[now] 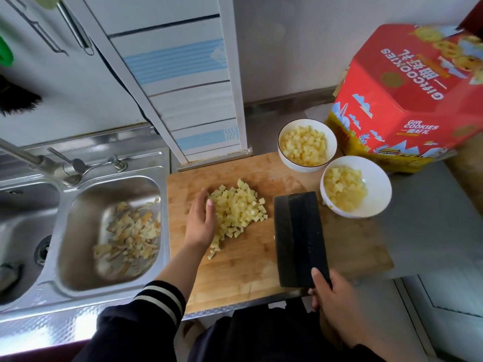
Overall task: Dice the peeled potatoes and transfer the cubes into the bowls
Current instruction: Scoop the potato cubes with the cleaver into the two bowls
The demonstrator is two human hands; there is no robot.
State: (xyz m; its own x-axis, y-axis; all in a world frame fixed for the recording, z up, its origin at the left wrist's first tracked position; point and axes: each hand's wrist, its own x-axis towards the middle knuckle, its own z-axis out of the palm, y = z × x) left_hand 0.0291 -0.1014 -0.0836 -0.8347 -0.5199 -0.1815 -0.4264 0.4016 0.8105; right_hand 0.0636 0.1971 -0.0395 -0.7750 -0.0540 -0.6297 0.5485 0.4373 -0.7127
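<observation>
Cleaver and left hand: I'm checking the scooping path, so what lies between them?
In the head view, the pile of potato cubes lies on the cutting board between the left hand and the cleaver.

A steel sink (109, 231) (peelings inside) adjoins grey counter (431, 231).

Bare board (243, 273) at lower centre, open between cube pile (236, 214) and cleaver (300, 239). Upper board strip free too. To the right, two bowls (307, 145) (356, 186) side by side, nearly touching, closing off the upper-right corner. Behind them, red box (407, 100) blocking. Far edge walled by cabinet (193, 100). Left of board, sink (109, 231), holding peels (130, 236).
</observation>
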